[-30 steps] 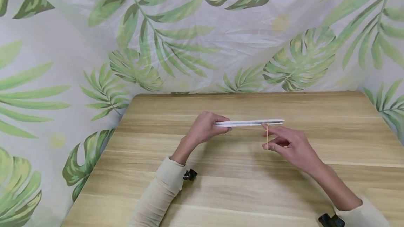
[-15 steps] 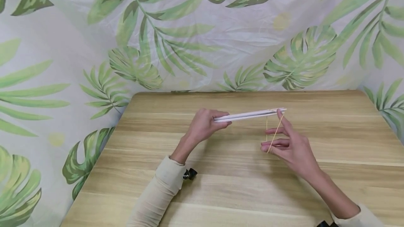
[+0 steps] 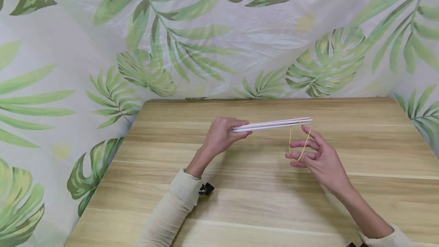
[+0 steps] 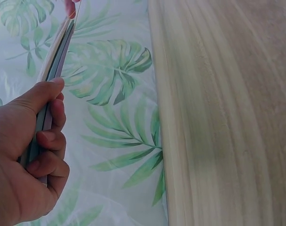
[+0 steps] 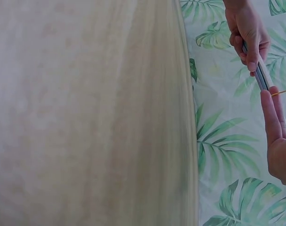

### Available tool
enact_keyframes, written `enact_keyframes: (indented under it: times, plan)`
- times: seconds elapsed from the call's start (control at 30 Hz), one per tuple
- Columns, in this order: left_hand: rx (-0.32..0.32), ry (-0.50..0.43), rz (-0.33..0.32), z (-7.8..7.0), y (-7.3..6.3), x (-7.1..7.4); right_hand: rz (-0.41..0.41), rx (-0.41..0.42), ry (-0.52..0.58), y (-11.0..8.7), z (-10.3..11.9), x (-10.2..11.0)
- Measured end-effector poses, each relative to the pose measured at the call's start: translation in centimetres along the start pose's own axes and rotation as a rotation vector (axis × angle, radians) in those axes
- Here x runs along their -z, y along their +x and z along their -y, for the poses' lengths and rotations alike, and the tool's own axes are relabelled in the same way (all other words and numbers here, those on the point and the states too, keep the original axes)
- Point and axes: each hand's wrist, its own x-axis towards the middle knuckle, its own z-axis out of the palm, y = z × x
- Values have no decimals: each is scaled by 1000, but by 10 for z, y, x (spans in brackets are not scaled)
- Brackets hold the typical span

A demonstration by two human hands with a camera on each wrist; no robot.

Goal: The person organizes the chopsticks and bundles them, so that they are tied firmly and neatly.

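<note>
My left hand (image 3: 222,136) grips a bundle of slim white and grey chopsticks (image 3: 269,125) by the left end, above the table. In the left wrist view, its fingers curl round the bundle (image 4: 50,75). A thin yellow rubber band (image 3: 290,136) loops over the far right end of the chopsticks and stretches down to my right hand (image 3: 324,161). That hand holds the band's lower part with its thumb and fingers, the index finger raised just below the sticks. The right wrist view shows two extended right-hand fingers (image 5: 273,117) by the chopsticks; much of that hand is cut off.
A wood-grain table (image 3: 240,201) lies under both hands. Behind it hangs a white cloth (image 3: 260,41) printed with green leaves. A small black device (image 3: 206,189) sits at the left cuff.
The right end of the chopsticks has risen slightly. The right index finger went up to the stick ends, then dropped a little, and the band has spread from a narrow loop into a wider one.
</note>
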Motion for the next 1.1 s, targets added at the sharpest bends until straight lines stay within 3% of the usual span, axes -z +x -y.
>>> enact_keyframes:
  times: [0.57,1.1]
  plan:
    - [-34,-147,51,14,-6,8,-23,-38,69,1,-7,9]
    - [-45,-293,202,20,-12,20,72,-69,43,7,-5,25]
